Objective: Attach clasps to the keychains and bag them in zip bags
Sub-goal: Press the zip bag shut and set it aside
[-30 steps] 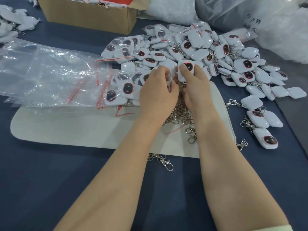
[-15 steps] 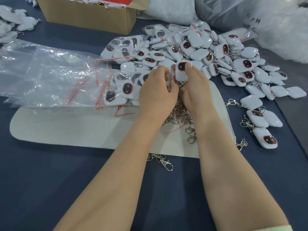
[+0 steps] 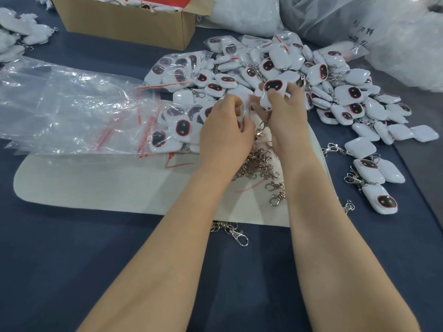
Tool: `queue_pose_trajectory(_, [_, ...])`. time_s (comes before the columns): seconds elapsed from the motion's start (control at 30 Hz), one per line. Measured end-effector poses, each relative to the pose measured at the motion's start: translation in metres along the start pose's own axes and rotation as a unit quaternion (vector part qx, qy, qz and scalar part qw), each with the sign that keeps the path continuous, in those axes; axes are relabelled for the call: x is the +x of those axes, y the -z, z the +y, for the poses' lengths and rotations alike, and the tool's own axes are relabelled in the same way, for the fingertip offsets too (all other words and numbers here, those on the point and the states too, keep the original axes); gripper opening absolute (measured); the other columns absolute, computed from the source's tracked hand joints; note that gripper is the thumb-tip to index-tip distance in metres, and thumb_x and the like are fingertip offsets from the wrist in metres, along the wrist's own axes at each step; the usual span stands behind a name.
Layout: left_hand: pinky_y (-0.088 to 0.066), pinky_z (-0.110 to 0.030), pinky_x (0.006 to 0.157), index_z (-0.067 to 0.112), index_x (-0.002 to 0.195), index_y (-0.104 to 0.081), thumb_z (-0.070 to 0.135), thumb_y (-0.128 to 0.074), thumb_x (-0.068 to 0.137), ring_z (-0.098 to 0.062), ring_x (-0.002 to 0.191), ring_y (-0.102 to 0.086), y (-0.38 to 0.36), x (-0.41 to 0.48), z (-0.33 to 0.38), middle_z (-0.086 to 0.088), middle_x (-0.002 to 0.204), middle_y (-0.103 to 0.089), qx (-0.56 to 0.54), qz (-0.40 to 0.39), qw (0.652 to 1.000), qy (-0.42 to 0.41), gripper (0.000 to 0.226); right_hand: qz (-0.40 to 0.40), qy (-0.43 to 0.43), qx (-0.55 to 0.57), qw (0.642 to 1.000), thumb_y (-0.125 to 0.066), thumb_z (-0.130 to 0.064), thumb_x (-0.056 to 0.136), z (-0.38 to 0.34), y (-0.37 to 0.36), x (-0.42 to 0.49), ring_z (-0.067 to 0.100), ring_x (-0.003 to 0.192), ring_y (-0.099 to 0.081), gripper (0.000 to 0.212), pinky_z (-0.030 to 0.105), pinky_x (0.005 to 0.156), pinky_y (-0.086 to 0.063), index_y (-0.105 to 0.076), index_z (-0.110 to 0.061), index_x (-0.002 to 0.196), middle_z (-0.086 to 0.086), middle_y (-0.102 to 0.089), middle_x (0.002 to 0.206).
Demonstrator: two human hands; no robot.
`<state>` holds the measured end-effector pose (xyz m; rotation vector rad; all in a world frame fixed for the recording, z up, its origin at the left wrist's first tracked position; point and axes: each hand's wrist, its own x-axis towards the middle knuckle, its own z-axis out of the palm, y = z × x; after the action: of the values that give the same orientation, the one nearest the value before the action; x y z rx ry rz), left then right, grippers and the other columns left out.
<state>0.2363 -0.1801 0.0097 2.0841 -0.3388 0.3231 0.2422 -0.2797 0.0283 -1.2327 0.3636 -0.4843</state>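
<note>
The keychain (image 3: pixel 273 88), clasp (image 3: pixel 265 122) dangling, is pinched in my right hand (image 3: pixel 287 116) fingers above centre. At its 9 o'clock my left hand (image 3: pixel 223 135) fingers pinch what looks like a clear zip bag (image 3: pixel 245 111). Bagging seems next: spread the mouth, slide it in; handwriting on the 1 o'clock sack (image 3: pixel 335 20) is unreadable.

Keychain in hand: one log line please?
right hand grips white square plastic keychain | left hand: hold unclear | silver metal clasps beneath

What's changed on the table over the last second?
The right hand lifted its keychain slightly up and away, so its dark face shows more fully. The left hand kept its place beside it. The clasps and bags stayed put.
</note>
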Motion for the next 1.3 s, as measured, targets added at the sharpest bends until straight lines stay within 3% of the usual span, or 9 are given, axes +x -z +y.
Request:
queue_pose_trajectory(0.27, [-0.049,-0.032,0.083,0.012,0.112,-0.055,0.013,-0.056,0.088,-0.015,0.086,-0.058,0.006,0.002,0.006,0.003,0.097,-0.058,-0.092,0.020,0.993,0.068,0.024,-0.044,0.022,-0.345,0.937,-0.064,-0.024,0.091,-0.030,0.004,-0.003,0.003,0.042,-0.056,0.029,0.021,0.051,-0.050,-0.051,-0.007,0.109,0.002,-0.060,0.070])
queue_pose_trajectory(0.43, [-0.043,-0.016,0.068,0.017,0.101,-0.054,0.012,-0.056,0.088,-0.001,0.070,-0.053,0.011,0.001,0.011,0.004,0.096,-0.059,-0.131,0.058,0.987,0.069,0.015,-0.152,0.004,-0.464,0.873,-0.069,-0.013,0.084,-0.044,0.004,-0.014,0.007,0.038,-0.054,0.014,0.017,0.043,-0.047,-0.059,-0.009,0.075,0.006,-0.062,0.055])
queue_pose_trajectory(0.6, [-0.048,-0.031,0.076,0.011,0.104,-0.059,0.011,-0.055,0.087,-0.014,0.082,-0.058,0.012,-0.003,0.017,-0.001,0.104,-0.060,-0.100,0.083,0.991,0.013,0.018,-0.159,-0.001,-0.358,0.920,-0.058,-0.005,0.091,-0.034,-0.007,-0.013,0.020,0.071,-0.068,0.012,0.032,0.069,-0.059,-0.066,-0.008,0.100,0.014,-0.068,0.082])
queue_pose_trajectory(0.67, [-0.049,-0.034,0.074,0.011,0.102,-0.059,0.010,-0.054,0.086,-0.012,0.078,-0.057,0.014,-0.004,0.018,-0.001,0.104,-0.059,-0.099,0.099,0.990,-0.001,0.017,-0.188,-0.045,-0.287,0.938,-0.055,-0.001,0.092,-0.030,-0.009,-0.013,0.017,0.069,-0.066,0.013,0.028,0.066,-0.056,-0.065,-0.006,0.099,0.013,-0.068,0.081])
queue_pose_trajectory(0.87, [-0.048,-0.029,0.070,0.011,0.100,-0.060,0.008,-0.054,0.085,-0.010,0.071,-0.054,0.015,-0.007,0.023,-0.002,0.098,-0.060,-0.118,0.111,0.987,-0.022,0.016,-0.237,0.007,-0.448,0.862,-0.052,-0.009,0.093,-0.023,-0.005,-0.014,-0.007,0.037,-0.045,0.035,0.007,0.041,-0.036,-0.056,-0.021,0.060,-0.013,-0.054,0.041])
queue_pose_trajectory(1.0, [-0.046,-0.019,0.066,0.014,0.097,-0.058,0.010,-0.056,0.088,-0.008,0.074,-0.057,0.017,-0.004,0.022,0.003,0.094,-0.061,-0.151,0.117,0.982,0.004,0.010,-0.156,0.003,-0.332,0.930,-0.053,-0.002,0.090,-0.026,-0.003,-0.011,0.007,0.050,-0.059,0.024,0.024,0.058,-0.053,-0.067,-0.016,0.076,-0.002,-0.065,0.060])
queue_pose_trajectory(1.13, [-0.043,-0.009,0.066,0.021,0.091,-0.055,0.010,-0.058,0.089,0.009,0.069,-0.054,0.019,0.000,0.022,0.014,0.084,-0.057,-0.218,0.132,0.966,0.054,0.012,-0.082,0.011,-0.382,0.920,-0.053,-0.041,0.094,-0.031,0.004,-0.005,0.016,0.079,-0.065,0.029,0.038,0.081,-0.057,-0.067,-0.020,0.078,-0.004,-0.067,0.081])
queue_pose_trajectory(1.23, [-0.043,-0.007,0.069,0.018,0.095,-0.054,0.009,-0.058,0.090,0.012,0.071,-0.054,0.017,0.001,0.022,0.014,0.087,-0.057,-0.226,0.107,0.966,0.057,0.011,-0.164,-0.127,-0.289,0.935,-0.051,-0.064,0.088,-0.033,-0.002,-0.014,0.022,0.074,-0.070,0.052,0.033,0.065,-0.057,-0.069,-0.017,0.075,0.006,-0.073,0.089])
queue_pose_trajectory(1.3, [-0.044,-0.007,0.070,0.018,0.098,-0.053,0.010,-0.056,0.091,0.007,0.077,-0.057,0.015,0.000,0.022,0.015,0.088,-0.058,-0.220,0.070,0.971,0.059,0.012,-0.173,-0.118,-0.300,0.931,-0.053,-0.062,0.088,-0.029,-0.009,-0.015,0.024,0.075,-0.071,0.051,0.035,0.065,-0.057,-0.072,-0.015,0.081,0.013,-0.074,0.094])
